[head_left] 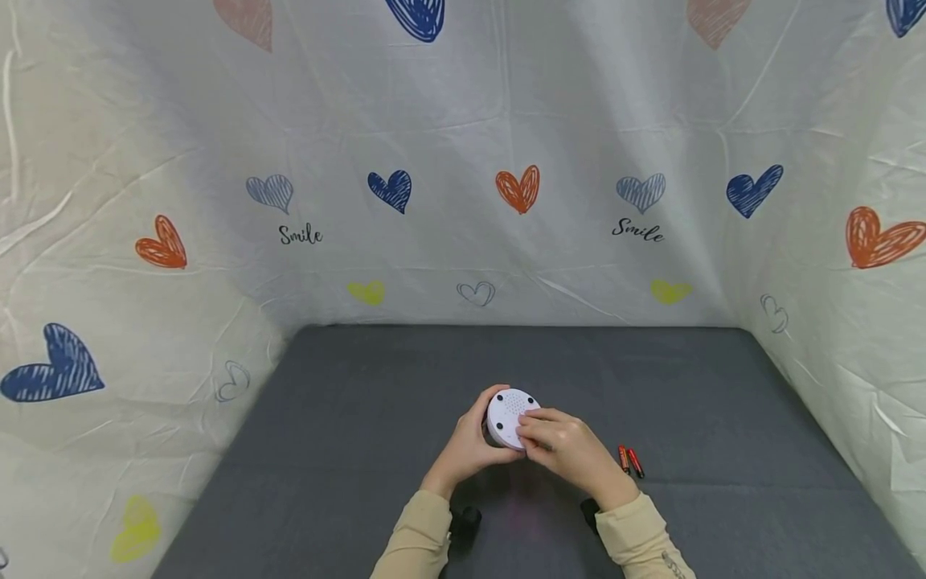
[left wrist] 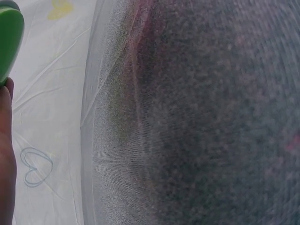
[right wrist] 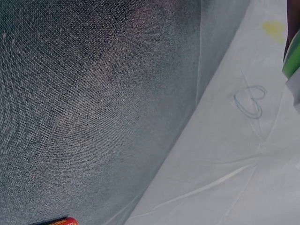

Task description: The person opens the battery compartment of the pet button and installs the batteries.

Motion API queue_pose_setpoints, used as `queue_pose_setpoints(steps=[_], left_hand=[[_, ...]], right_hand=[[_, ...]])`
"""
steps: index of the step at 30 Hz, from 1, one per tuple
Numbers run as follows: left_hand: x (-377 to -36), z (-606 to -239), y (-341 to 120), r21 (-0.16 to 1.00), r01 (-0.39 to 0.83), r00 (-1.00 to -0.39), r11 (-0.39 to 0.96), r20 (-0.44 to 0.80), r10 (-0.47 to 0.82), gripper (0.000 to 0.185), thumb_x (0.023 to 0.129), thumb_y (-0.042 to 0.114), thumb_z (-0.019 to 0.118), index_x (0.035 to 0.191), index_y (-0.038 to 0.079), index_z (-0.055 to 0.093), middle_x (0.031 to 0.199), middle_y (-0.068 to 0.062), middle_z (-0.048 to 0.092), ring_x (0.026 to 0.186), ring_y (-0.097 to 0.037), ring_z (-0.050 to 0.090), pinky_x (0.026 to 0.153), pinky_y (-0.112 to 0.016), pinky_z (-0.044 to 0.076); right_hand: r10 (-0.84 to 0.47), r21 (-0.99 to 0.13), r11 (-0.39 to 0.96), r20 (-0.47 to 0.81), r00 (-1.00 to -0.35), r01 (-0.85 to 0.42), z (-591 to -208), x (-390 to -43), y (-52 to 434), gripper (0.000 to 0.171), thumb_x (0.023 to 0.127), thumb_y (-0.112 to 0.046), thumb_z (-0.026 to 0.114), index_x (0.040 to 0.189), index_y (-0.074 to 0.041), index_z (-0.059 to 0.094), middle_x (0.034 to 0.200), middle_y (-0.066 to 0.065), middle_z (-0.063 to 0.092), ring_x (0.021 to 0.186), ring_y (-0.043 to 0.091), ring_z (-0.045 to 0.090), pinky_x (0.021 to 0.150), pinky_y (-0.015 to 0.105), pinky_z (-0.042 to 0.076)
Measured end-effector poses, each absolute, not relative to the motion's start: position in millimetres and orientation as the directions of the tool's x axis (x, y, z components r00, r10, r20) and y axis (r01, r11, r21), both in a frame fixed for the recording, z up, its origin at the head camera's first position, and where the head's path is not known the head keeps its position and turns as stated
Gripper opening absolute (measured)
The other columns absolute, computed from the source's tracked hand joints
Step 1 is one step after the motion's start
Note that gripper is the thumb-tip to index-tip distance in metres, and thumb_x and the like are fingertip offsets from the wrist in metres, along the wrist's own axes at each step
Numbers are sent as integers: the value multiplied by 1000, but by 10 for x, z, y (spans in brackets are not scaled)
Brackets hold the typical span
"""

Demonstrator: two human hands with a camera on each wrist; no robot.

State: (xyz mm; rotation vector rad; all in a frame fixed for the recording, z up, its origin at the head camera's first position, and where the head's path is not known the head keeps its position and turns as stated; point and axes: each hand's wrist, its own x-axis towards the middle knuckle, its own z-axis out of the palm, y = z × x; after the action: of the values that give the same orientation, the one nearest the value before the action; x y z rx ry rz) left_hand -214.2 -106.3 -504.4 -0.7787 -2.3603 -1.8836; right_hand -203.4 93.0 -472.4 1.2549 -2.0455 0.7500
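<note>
In the head view, a round device [head_left: 504,408] has its white face up, with small black feet and a patch of tiny holes. My left hand [head_left: 472,447] grips it from the left, fingers at the far rim and thumb at the near edge. The curled fingers of my right hand [head_left: 567,450] lie over the right part of that face, partly hiding it, with the thumb low at the rim. Green casing [left wrist: 8,42] shows beside my left fingers in the left wrist view; a green edge [right wrist: 293,58] also appears in the right wrist view.
Two red batteries [head_left: 631,461] lie on the dark grey table [head_left: 362,418], just right of my right wrist. White cloth [head_left: 448,104] printed with hearts and "Smile" hangs behind the table and along both sides. Dark wrist gear [head_left: 466,521] shows under the sleeves.
</note>
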Motion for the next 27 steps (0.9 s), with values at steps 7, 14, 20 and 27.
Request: queue_pose_setpoints(steps=[7, 14, 20, 27], left_hand=[[-2139, -5049, -1061, 916, 366, -887, 163, 290, 360, 91, 63, 16, 86, 137, 28, 36, 125, 0, 50, 108, -15, 50, 87, -32, 43], [-2130, -5058, -1060, 922, 358, -887, 147, 286, 363, 90, 64, 17, 86, 137, 27, 36, 124, 0, 50, 107, -16, 50, 87, -33, 43], [-2130, -5061, -1065, 921, 356, -888, 155, 283, 362, 90, 64, 12, 86, 137, 26, 36, 124, 0, 51, 106, -15, 50, 86, -31, 43], [-1967, -4925, -998, 916, 391, -835, 89, 312, 453, 87, 65, 2, 83, 137, 8, 34, 125, -9, 49, 104, -19, 52, 82, -32, 46]], right_hand=[[-554, -135, 374, 761, -338, -917, -4756, -2058, 921, 23, 63, 3, 79, 84, -2, 72, 91, 8, 69, 87, 22, 65, 76, 29, 50], [-555, -153, 374, 753, -353, -915, -4774, -2062, 922, 20, 64, 3, 77, 82, -3, 71, 91, 7, 69, 88, 20, 65, 77, 28, 50], [-553, -156, 357, 760, -342, -921, -4765, -2065, 918, 19, 66, 4, 74, 83, -2, 71, 89, 7, 69, 84, 20, 65, 75, 28, 50], [-512, -229, 357, 763, -395, -906, -4689, -2108, 972, 18, 71, 8, 64, 85, -2, 69, 77, 2, 65, 66, 8, 57, 59, 19, 47]])
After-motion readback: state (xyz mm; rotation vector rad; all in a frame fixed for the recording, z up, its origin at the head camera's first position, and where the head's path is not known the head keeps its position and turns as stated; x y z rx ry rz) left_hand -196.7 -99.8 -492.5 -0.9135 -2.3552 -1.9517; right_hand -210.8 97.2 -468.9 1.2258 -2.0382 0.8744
